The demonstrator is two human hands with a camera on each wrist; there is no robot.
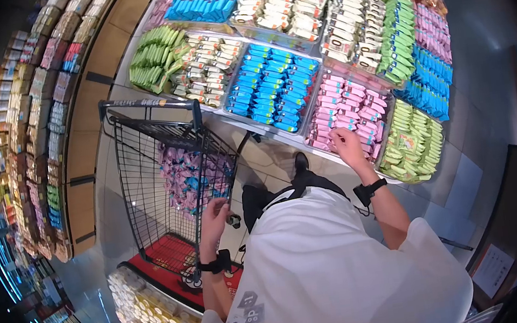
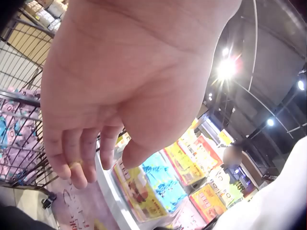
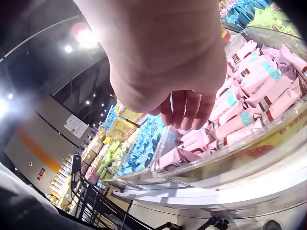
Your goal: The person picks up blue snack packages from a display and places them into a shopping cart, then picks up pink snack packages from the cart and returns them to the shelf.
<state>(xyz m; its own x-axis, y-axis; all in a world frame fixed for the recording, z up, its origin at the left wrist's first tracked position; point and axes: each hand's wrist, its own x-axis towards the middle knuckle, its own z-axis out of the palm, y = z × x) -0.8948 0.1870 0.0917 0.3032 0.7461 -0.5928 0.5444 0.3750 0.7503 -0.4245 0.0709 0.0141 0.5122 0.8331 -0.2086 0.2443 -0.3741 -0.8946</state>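
My right hand [image 1: 346, 144] is over the clear bin of pink snack packets [image 1: 336, 109], its fingers loosely bent and pointing down. In the right wrist view the fingers [image 3: 192, 108] overlap the near left part of the pink packets [image 3: 259, 93], and nothing shows in their grip. My left hand [image 1: 214, 218] hangs beside the black shopping cart [image 1: 143, 177]. Its fingers [image 2: 72, 148] are loosely curved, with nothing in the palm. Pink and blue packets [image 1: 189, 177] are heaped inside the cart.
Bins of blue packets [image 1: 272, 88] and green packets [image 1: 410, 145] flank the pink ones. Further bins of white packets [image 1: 283, 1] lie behind. A long stocked shelf [image 1: 44, 124] curves along the left. Yellow-topped goods [image 1: 154, 312] stand on a display at the lower left.
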